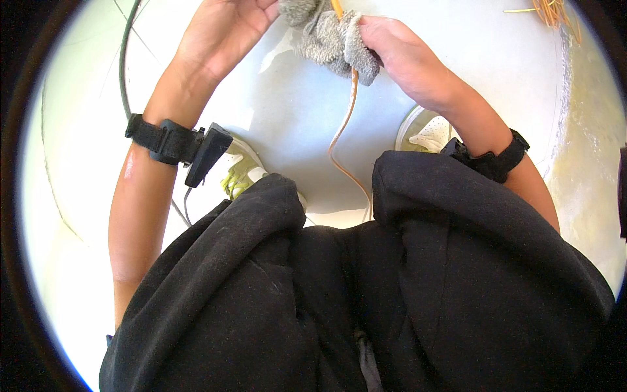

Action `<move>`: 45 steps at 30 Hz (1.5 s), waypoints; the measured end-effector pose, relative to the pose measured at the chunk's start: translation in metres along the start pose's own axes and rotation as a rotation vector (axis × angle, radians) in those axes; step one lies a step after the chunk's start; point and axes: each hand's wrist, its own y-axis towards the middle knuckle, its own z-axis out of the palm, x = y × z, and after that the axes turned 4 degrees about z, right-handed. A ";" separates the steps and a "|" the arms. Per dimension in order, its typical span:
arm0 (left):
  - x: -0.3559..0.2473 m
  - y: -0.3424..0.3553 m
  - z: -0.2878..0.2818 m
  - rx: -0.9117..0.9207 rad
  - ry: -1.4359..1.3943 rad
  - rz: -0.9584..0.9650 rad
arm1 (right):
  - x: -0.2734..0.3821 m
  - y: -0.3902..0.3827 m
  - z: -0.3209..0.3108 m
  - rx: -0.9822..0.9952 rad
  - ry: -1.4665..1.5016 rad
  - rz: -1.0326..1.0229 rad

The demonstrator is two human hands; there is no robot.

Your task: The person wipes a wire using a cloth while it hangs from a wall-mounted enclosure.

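A grey terry cloth [326, 40] is bunched around a thin cable [350, 108] near the top edge. The cable looks orange above the cloth and paler, with whitish patches, below it, where it runs down in a curve between my legs. My right hand [401, 55] is closed on the cloth's right side, thumb uppermost and its other fingers mostly hidden. At the upper left, my left hand [235, 29] has its fingertips closed against another part of the cloth, and the frame's top edge cuts that hand off.
A tangle of orange wire [555, 12] lies at the top right. A dark green hose or cable [124, 62] passes down the left. Black straps with small devices circle both wrists. My shoes [431, 134] rest on the pale floor [287, 98], below my black-trousered knees.
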 end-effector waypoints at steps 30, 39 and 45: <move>-0.004 0.007 0.018 -0.131 0.566 0.252 | -0.013 -0.037 0.005 -0.106 -0.068 0.368; 0.029 0.000 0.028 0.016 0.616 0.092 | -0.007 -0.027 0.001 -0.014 0.221 0.240; 0.037 -0.009 0.039 -0.044 0.800 0.215 | 0.009 -0.002 -0.011 -0.011 -0.149 0.090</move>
